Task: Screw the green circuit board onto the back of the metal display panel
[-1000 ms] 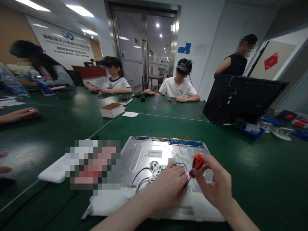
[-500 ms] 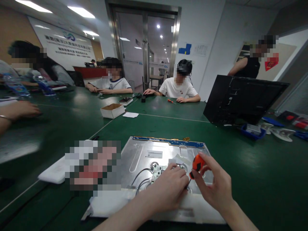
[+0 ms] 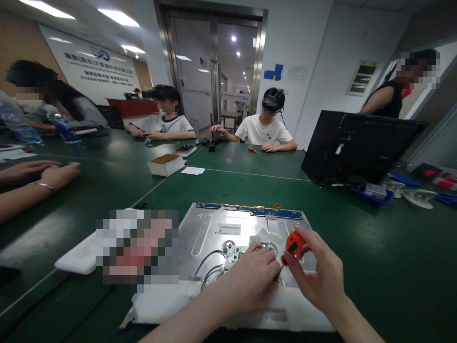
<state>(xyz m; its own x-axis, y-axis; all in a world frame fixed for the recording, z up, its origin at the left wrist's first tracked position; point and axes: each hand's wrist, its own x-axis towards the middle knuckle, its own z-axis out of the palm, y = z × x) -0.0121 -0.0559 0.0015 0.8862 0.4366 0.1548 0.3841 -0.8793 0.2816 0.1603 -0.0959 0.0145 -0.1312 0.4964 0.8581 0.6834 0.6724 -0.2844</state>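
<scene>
A flat silver display panel (image 3: 205, 233) lies on the green table in front of me, with a blue circuit strip (image 3: 228, 208) along its far edge. A small pale circuit board (image 3: 233, 255) with black cables (image 3: 210, 255) sits on the panel's middle, partly covered by my left hand (image 3: 255, 274). The left fingers are curled down beside the screwdriver's shaft; their tips are hidden, so what they grip cannot be made out. My right hand (image 3: 316, 267) pinches the orange-and-black handle of a screwdriver (image 3: 294, 243), tilted with its shaft down toward the left fingers. Its tip is hidden.
Left of the panel lies a white slab-like object (image 3: 76, 259) beside a blurred-out patch. Farther off stand an open white box (image 3: 166, 165) and a black monitor (image 3: 360, 147) with a blue tray (image 3: 374, 194) near it. Other people sit around the table; a co-worker's hands (image 3: 53, 174) rest at left.
The screwdriver handle has turned slightly between my right fingers. My left hand stays put. At left a co-worker's hands have come into fuller view, and a standing person has moved right behind the monitor.
</scene>
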